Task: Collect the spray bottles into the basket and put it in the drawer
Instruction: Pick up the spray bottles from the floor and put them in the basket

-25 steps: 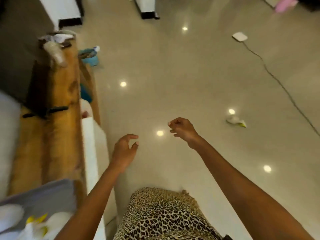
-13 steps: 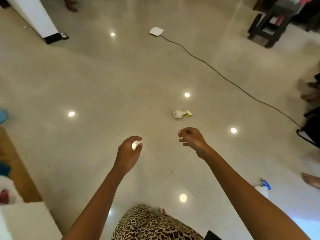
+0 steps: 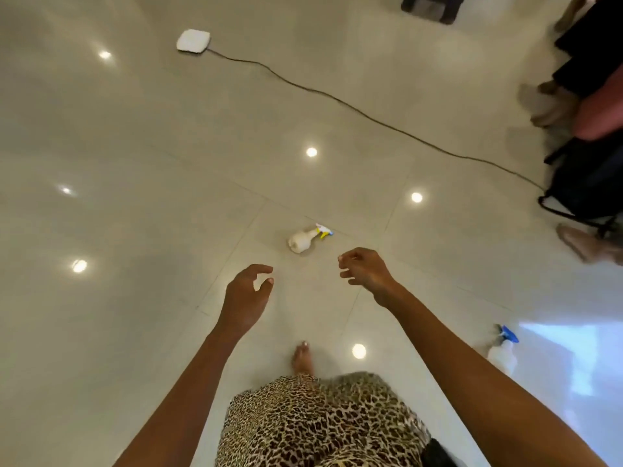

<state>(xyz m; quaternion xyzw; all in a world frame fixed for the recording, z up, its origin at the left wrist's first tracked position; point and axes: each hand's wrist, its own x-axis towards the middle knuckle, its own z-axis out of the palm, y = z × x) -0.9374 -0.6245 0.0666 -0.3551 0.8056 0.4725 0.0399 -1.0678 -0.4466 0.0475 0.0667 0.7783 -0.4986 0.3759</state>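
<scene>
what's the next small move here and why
Probably bend and reach the right hand down to the yellow-trigger bottle. It lies on its side on the floor just ahead; that hand and the left hand hold nothing, and the blue-trigger bottle sits farther off to the right.

White spray bottle (image 3: 301, 243), leopard-print skirt (image 3: 323, 423)

Glossy pale tiled floor (image 3: 141, 203) with ceiling-light reflections, dark cable (image 3: 371, 117), white box (image 3: 193, 41), dark furniture (image 3: 588, 183).
</scene>
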